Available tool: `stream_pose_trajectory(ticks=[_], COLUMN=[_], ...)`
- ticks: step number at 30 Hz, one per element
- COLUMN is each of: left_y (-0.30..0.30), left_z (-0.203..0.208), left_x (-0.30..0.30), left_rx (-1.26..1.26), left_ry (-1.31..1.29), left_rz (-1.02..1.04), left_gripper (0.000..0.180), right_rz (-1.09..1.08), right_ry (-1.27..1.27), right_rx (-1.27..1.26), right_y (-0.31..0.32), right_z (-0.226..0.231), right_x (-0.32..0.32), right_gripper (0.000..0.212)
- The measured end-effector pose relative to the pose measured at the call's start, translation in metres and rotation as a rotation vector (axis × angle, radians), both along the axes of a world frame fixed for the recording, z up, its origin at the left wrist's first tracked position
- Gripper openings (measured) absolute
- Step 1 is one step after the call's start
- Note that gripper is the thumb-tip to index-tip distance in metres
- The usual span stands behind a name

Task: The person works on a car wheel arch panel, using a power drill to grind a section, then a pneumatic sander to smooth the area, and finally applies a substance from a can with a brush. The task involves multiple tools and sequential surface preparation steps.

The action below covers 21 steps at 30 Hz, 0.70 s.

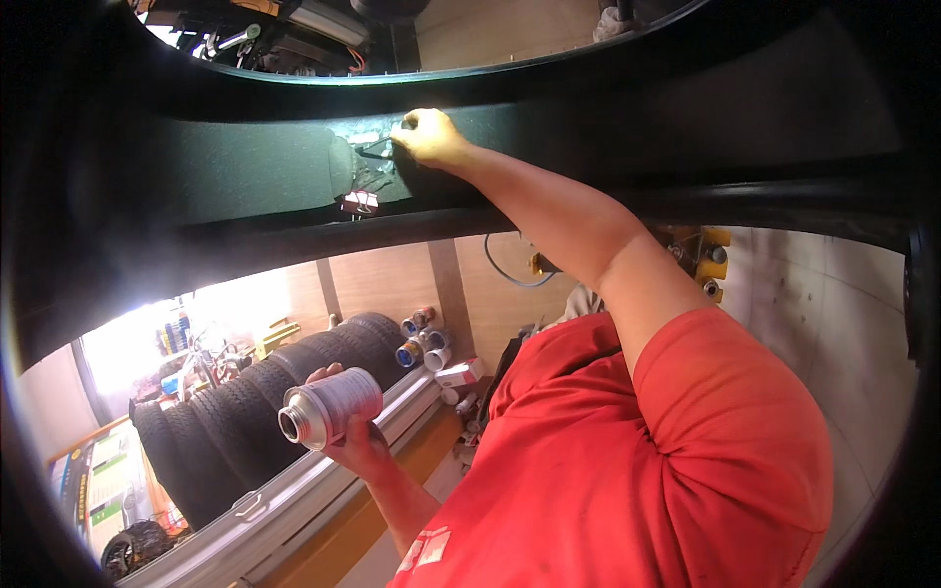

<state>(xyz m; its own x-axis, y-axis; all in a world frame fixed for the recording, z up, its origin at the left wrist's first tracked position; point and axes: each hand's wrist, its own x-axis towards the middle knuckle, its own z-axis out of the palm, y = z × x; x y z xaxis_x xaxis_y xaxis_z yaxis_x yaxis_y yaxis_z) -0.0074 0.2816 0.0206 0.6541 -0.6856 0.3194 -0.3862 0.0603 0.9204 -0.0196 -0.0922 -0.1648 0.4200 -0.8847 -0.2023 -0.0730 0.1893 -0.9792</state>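
My left hand (361, 449) is wrapped round a pale metal can (343, 402). The can lies tilted on its side, with its threaded, uncapped neck pointing left. My right hand (433, 139) reaches up to the dark inner wall of a large tyre (245, 171), its fingers pinched together. A thin dark line shows beside the fingertips, but what they hold is too small to name. Next to them is a shiny, wet-looking patch (368, 135) on the rubber. Just below that patch, a small reddish, clip-like piece (360, 203) sits near the tyre's lower edge.
The tyre curves across the upper view and round both sides. Beyond it, a row of tyres (265, 392) stands behind a white rail (294, 500). Several small cans (423, 338) and a white box (459, 373) are by the wall. Yellow equipment (714, 260) stands at right.
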Motion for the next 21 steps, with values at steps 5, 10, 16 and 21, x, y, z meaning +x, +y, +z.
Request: stream_pose_trajectory(ticks=[5, 10, 16, 21], left_y=[-0.005, -0.014, -0.024, -0.023], left_z=[0.0, 0.001, -0.002, -0.004], left_x=[-0.002, -0.006, -0.013, -0.012], left_rx=[0.014, 0.047, 0.037, 0.078], left_ry=[0.004, 0.014, 0.024, 0.036], left_rz=[-0.02, -0.037, 0.056, 0.046], left_gripper=[0.071, 0.072, 0.074, 0.074], right_rz=[0.077, 0.011, 0.075, 0.012], right_ry=[0.215, 0.171, 0.181, 0.238], right_rx=[-0.229, -0.258, -0.38, -0.234], right_y=[0.001, 0.0, -0.003, -0.002], right_z=[0.015, 0.019, 0.015, 0.016], right_x=[-0.013, -0.021, -0.007, -0.012], right_gripper=[0.057, 0.053, 0.049, 0.047])
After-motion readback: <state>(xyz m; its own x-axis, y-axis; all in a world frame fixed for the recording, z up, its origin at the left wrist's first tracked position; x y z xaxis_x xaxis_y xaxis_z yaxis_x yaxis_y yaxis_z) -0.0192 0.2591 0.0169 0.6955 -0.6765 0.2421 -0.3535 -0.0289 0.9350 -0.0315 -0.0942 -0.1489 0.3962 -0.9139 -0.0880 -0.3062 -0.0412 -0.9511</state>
